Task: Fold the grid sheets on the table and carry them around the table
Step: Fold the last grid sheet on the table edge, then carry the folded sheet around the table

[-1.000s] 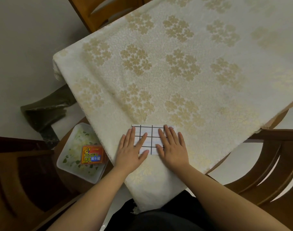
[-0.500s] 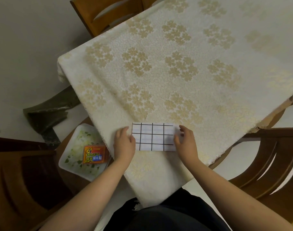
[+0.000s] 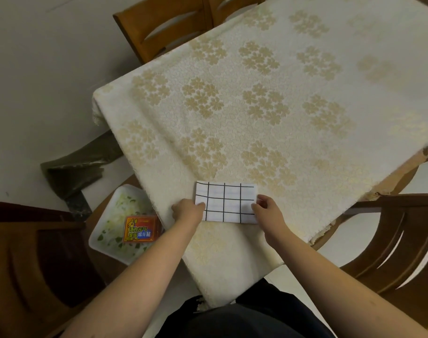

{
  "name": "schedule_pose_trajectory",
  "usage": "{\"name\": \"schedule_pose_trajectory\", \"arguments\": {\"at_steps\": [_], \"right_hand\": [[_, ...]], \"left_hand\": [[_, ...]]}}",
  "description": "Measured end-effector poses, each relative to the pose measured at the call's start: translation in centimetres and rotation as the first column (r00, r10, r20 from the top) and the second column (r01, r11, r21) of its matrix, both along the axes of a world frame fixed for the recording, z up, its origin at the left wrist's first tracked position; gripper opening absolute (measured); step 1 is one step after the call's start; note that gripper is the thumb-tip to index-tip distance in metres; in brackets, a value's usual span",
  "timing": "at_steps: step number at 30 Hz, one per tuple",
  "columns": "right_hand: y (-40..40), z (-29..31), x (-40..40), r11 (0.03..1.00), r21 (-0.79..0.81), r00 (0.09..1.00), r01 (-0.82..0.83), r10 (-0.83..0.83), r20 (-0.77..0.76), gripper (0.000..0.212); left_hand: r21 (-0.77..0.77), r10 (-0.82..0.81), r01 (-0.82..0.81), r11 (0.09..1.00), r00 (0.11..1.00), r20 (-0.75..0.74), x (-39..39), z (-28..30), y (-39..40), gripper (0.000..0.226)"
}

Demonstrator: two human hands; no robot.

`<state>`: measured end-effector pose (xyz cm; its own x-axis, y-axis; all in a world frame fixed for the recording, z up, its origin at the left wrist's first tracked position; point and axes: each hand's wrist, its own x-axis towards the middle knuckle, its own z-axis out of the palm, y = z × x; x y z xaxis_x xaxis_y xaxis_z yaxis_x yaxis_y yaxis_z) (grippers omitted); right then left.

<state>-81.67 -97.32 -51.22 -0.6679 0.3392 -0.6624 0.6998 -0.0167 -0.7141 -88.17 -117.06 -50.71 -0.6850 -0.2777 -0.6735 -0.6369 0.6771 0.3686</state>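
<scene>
A folded white grid sheet (image 3: 226,203) with black lines lies near the front corner of the table (image 3: 257,113), which wears a cream cloth with gold flowers. My left hand (image 3: 187,212) pinches the sheet's left edge with curled fingers. My right hand (image 3: 267,209) pinches its right edge the same way. The sheet looks flat or barely raised off the cloth; I cannot tell which.
A white tray (image 3: 105,230) with an orange box (image 3: 140,229) sits on a brown chair at the left. Wooden chairs stand at the right (image 3: 403,240) and behind the table (image 3: 164,23). A dark bag (image 3: 74,172) lies on the floor.
My hands went from pressing flat on the sheet to gripping its two short edges. The view shifted so the table sits lower and to the right.
</scene>
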Motion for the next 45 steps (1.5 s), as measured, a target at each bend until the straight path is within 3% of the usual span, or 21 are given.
{"name": "schedule_pose_trajectory", "arguments": {"at_steps": [2,4,6,11,13,16,18,22,25,28,30,32,41,45], "right_hand": [[0.2,-0.3,0.0,1.000,-0.015,1.000,-0.006,0.006,-0.001,0.027],[0.5,-0.5,0.0,1.000,-0.024,1.000,-0.013,0.013,-0.011,0.029],[0.7,-0.2,0.0,0.999,-0.021,1.000,-0.025,0.025,-0.008,0.038],[1.5,0.5,-0.3,0.997,-0.025,0.997,-0.078,0.078,0.010,0.038],[1.9,0.7,-0.5,0.993,-0.034,0.994,-0.111,0.111,0.023,0.039],[2.4,0.8,-0.7,0.990,-0.044,0.991,-0.131,0.132,0.031,0.041],[2.6,1.2,-0.8,0.987,-0.078,0.990,-0.142,0.143,0.014,0.043],[2.3,2.3,-1.2,0.965,-0.180,0.980,-0.192,0.181,-0.077,0.053],[2.0,2.8,-1.8,0.931,-0.311,0.982,-0.189,0.171,-0.085,0.064],[1.4,3.3,-2.5,0.825,-0.556,0.990,-0.099,0.137,0.027,0.047],[1.1,3.6,-2.7,0.732,-0.681,0.986,-0.025,0.132,0.106,0.039],[0.8,3.9,-2.6,0.666,-0.746,0.980,-0.025,0.165,0.114,0.043],[1.1,5.1,-1.5,0.767,-0.545,0.930,-0.338,0.360,-0.071,0.026],[1.4,6.9,0.3,0.793,-0.447,0.904,-0.415,0.413,-0.107,0.022]], "left_hand": [[0.230,0.148,-0.129,0.964,0.987,-0.064,0.5,0.4,0.1,0.021],[0.440,0.310,-0.279,0.854,0.951,0.001,0.6,1.1,0.2,0.015],[0.518,0.407,-0.393,0.759,0.909,0.092,0.4,1.6,0.1,0.018],[0.535,0.405,-0.437,0.723,0.896,0.184,-0.3,2.4,0.2,0.022],[0.523,0.329,-0.324,0.789,0.940,0.086,-0.2,2.8,0.6,0.021],[0.331,0.089,-0.031,0.943,0.983,-0.162,-0.2,4.5,1.1,0.014],[0.243,-0.035,0.105,0.964,0.961,-0.274,0.1,5.9,1.4,0.021],[0.249,-0.100,0.204,0.947,0.922,-0.373,1.0,8.2,1.4,0.010],[0.448,0.059,0.114,0.887,0.933,-0.355,1.9,9.9,0.9,0.015],[0.663,0.257,-0.049,0.747,0.941,-0.220,2.9,11.0,0.4,0.021],[0.713,0.324,-0.112,0.692,0.931,-0.168,3.5,11.3,-0.2,0.022],[0.727,0.364,-0.148,0.671,0.920,-0.148,4.4,11.4,-0.7,0.022],[0.500,0.438,-0.293,0.815,0.876,-0.202,9.2,8.8,-3.4,0.017],[0.527,0.462,-0.299,0.795,0.862,-0.210,11.1,8.9,-3.2,0.015]]}}
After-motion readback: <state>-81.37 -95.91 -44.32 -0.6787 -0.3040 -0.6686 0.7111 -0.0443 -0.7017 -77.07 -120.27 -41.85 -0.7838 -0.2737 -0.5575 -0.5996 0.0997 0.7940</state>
